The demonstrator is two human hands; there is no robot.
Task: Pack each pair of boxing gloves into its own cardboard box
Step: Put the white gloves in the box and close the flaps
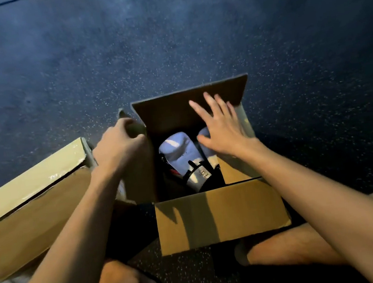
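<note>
An open cardboard box (pixel 221 215) stands on the dark floor between my legs, its near flap folded toward me and its far flap standing up. Inside lie two white boxing gloves with black straps; one white glove (pixel 180 156) shows fully, the other glove (pixel 205 136) is partly covered by my right hand. My left hand (pixel 121 142) grips the box's left side flap, fingers curled over its edge. My right hand (pixel 222 129) hovers flat over the right side flap with fingers spread, holding nothing.
A second cardboard box (pixel 34 199) with its flaps closed lies to the left, touching my left forearm. Dark speckled floor (pixel 167 37) stretches ahead. My bare legs are folded at the bottom of the view.
</note>
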